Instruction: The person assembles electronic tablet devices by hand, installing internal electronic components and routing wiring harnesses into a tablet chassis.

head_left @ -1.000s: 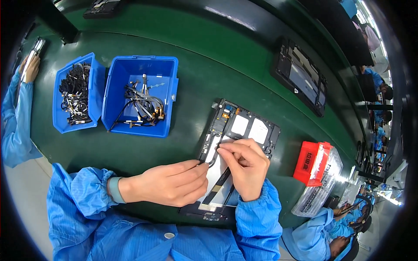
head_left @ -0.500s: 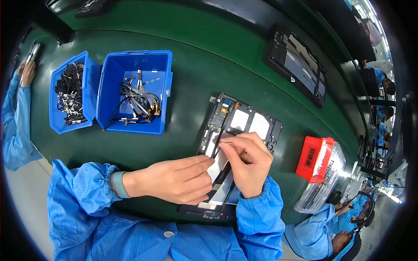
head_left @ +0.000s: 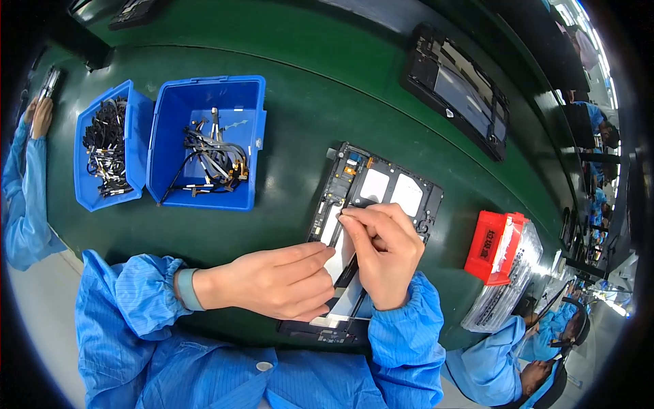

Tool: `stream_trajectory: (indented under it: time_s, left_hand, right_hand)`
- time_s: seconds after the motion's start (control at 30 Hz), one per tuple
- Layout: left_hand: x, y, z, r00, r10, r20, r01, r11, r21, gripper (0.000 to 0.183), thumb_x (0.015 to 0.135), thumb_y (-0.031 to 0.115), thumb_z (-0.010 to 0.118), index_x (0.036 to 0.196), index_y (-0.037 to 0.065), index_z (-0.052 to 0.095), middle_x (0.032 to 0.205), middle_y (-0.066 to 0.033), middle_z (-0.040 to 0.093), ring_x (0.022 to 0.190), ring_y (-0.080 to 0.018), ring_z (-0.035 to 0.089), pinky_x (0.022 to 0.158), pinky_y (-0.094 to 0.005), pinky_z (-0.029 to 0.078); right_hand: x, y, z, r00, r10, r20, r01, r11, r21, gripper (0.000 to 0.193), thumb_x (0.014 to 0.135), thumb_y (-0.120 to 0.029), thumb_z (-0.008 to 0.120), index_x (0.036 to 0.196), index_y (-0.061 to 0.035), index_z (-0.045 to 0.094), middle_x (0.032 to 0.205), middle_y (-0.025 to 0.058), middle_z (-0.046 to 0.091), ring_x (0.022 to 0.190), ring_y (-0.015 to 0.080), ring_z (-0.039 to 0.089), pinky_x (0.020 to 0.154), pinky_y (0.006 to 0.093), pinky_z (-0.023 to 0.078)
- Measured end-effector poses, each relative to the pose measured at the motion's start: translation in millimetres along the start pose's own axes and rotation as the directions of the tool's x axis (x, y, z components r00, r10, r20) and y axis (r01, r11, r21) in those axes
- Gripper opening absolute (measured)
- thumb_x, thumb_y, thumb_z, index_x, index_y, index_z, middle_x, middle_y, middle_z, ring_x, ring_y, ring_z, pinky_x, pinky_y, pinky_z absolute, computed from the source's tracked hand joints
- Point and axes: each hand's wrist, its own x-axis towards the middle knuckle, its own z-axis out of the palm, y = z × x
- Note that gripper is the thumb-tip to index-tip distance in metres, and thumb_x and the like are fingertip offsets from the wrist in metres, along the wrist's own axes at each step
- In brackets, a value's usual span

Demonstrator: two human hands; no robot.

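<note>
An opened flat electronic device (head_left: 427, 204) with a black frame, white and silver panels and small circuit parts lies slanted on the green table before me. Over its middle, my right hand (head_left: 390, 253) pinches a thin black cable (head_left: 338, 232) between thumb and index finger. My left hand (head_left: 262, 283) reaches across the device's left edge, back of the hand up, its fingers close together and bent. Those fingertips meet the cable's lower part, just below the right fingertips. Both hands hide much of the device's lower half.
Left of the device stand a blue bin (head_left: 204, 201) with several loose cables and another blue bin (head_left: 136, 146) full of black cables. A similar device (head_left: 470, 102) lies far right. At right, a red box (head_left: 480, 269) touches clear plastic trays (head_left: 494, 307). Co-workers sit on both sides.
My right hand has shifted slightly left and up along the cable, still pinching it. My left hand stays in place. The device at the far right has slid a little left.
</note>
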Motion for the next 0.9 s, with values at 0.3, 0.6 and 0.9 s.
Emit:
stream_trajectory:
  time_s: [0.3,0.6,0.9]
  left_hand:
    - [-3.0,1.2,-0.1,1.0,-0.011,-0.005,0.011,1.0,0.014,0.025,0.081,0.031,0.063,0.077,0.007,0.057,0.086,-0.0062,0.057,0.099,-0.0251,0.063,0.095,-0.0356,0.049]
    - [0.6,21.5,-12.8,0.987,-0.092,0.135,0.069,0.984,0.166,0.028,0.081,0.031,0.065,0.087,0.005,0.061,0.097,-0.0082,0.062,0.105,-0.0265,0.061,0.099,-0.0385,0.045]
    - [-23.6,60.4,-37.5,0.731,-0.639,0.239,0.676,0.725,-0.13,0.072,0.085,0.029,0.065,0.138,-0.009,0.033,0.131,-0.0289,0.048,0.126,-0.0453,0.042,0.109,-0.0524,0.03]
  right_hand:
    - [-16.1,-9.0,-6.0,0.938,-0.313,0.15,0.342,0.907,-0.244,0.032,0.073,0.007,0.066,0.105,0.0018,0.065,0.097,0.0147,0.06,0.087,0.0298,0.062,0.075,0.0375,0.053]
    - [-16.4,-8.7,-11.2,0.905,-0.352,0.241,0.425,0.698,-0.577,0.035,0.08,-0.006,0.06,0.115,-0.0015,0.064,0.121,0.015,0.053,0.109,0.0317,0.052,0.092,0.0432,0.042]
    - [-77.5,20.0,-61.1,0.988,0.153,-0.017,-0.154,0.972,-0.175,0.056,0.09,-0.001,0.052,0.143,0.0044,0.034,0.149,0.0228,0.034,0.138,0.0352,0.033,0.112,0.0388,0.028]
